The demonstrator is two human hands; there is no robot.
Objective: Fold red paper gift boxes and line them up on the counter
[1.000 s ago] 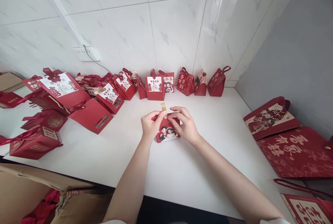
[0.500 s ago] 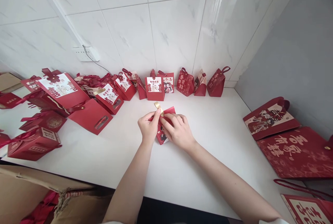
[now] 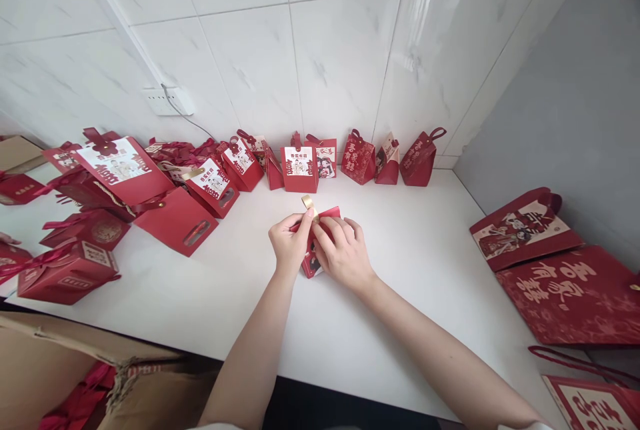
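A small red gift box [image 3: 312, 266] with a printed couple on its side is between my hands on the white table. A gold ribbon loop [image 3: 308, 203] sticks up from its top. My left hand [image 3: 290, 243] is closed, thumb and fingers pinching the base of the ribbon at the box's upper left. My right hand [image 3: 347, 253] is curled over the box top, its fingertips pressed near the ribbon and covering much of the printed side.
Red gift boxes [image 3: 300, 177] line the tiled wall. More boxes [image 3: 175, 220] crowd the left, where another person's hand [image 3: 7, 239] touches one. Large red gift bags [image 3: 565, 290] lie on the right. An open cardboard carton [image 3: 65, 337] stands below the front left edge.
My hands stay on the box and ribbon, with only slight finger movement. The view has shifted a little. Another person's hand has come in at the left edge.
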